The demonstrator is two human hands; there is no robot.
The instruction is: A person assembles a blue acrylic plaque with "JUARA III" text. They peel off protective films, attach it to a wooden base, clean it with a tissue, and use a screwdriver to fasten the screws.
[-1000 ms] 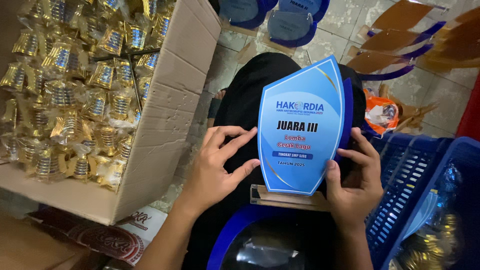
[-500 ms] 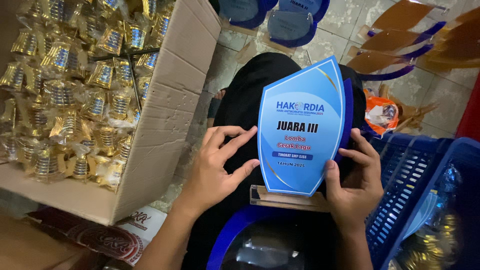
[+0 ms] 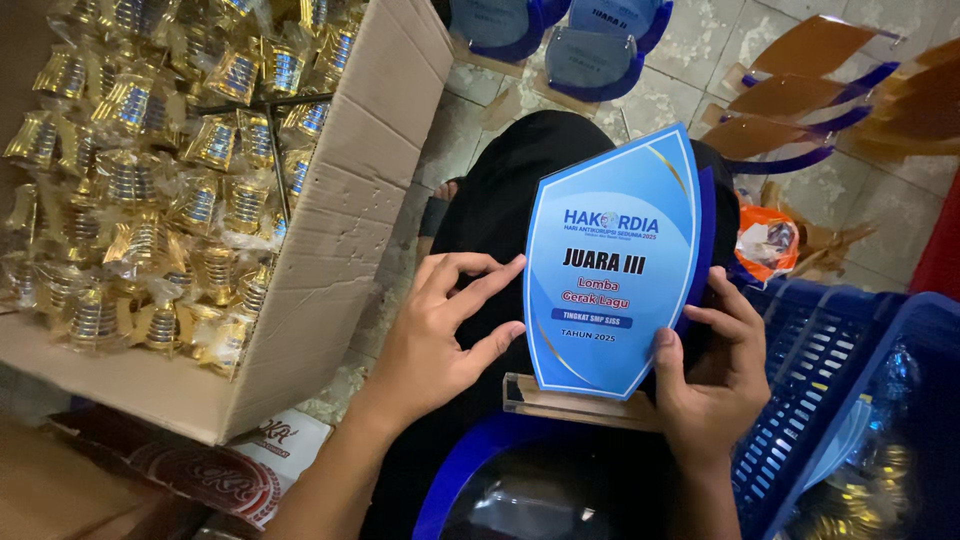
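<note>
A trophy-making workshop is showing here; a cardboard box (image 3: 330, 250) is brimming with wrapped gold trophy parts (image 3: 150, 180); blue acrylic plaques (image 3: 590, 55) and amber blanks (image 3: 800, 95) are lying across the tiled floor (image 3: 690, 90).

Upright blue shield-shaped plaque (image 3: 612, 265) on clear base.

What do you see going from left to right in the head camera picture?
Cardboard box of wrapped gold trophy parts → left hand → blue shield-shaped plaque → right hand → blue plastic basket.
</note>
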